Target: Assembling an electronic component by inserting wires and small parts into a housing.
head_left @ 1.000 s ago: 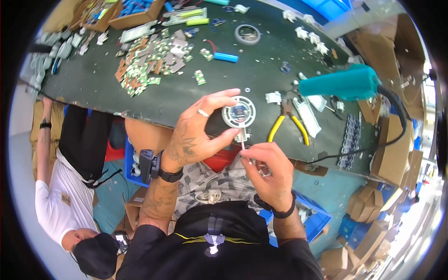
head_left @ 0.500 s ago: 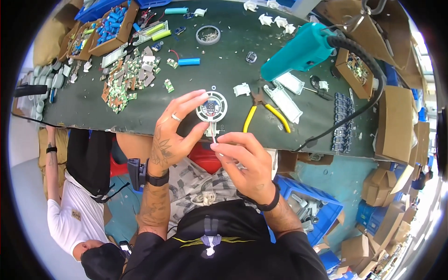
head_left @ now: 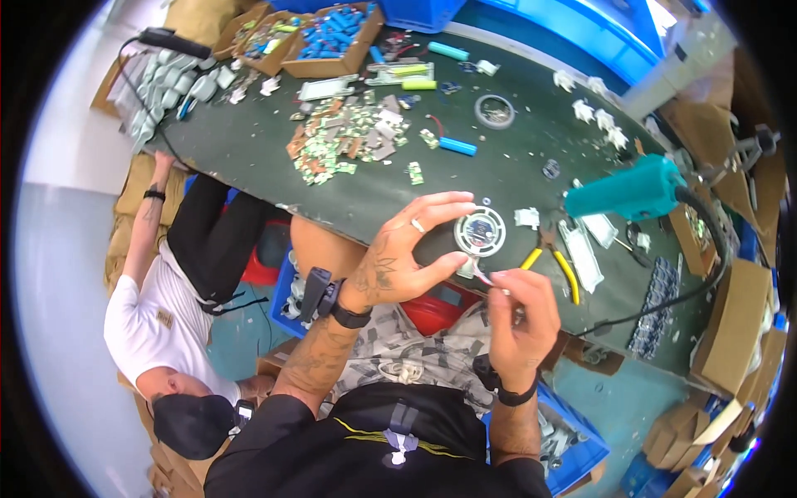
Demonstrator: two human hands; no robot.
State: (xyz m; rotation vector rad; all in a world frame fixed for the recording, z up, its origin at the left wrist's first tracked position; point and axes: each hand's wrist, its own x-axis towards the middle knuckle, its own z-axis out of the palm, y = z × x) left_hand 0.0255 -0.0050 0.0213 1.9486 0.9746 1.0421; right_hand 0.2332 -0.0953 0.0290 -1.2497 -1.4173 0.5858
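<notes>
A round white ring-shaped housing (head_left: 501, 238) with a dark circuit board (head_left: 479, 233) in its middle lies near the front edge of the bench. My left hand (head_left: 403, 257) grips it from the left, fingertips at its far side and thumb at its near side. My right hand (head_left: 525, 319) is closed in a pinch just below it, on a thin pale strip (head_left: 481, 275) that runs toward the housing. Whether the strip is wire or a tool is too small to tell. Yellow-handled pliers (head_left: 565, 270) lie just right of the housing, spread apart.
A teal tool (head_left: 627, 189) with a black cable lies at the right, near dark boards (head_left: 654, 307). Small green boards (head_left: 340, 137) are heaped at the left. Beyond stand boxes of blue cells (head_left: 332, 37). A co-worker (head_left: 158, 332) sits at my left.
My view has swung, so the bench now appears tilted and shifted right. My right hand has turned more upright, still pinching near the housing; my left hand keeps its hold.
</notes>
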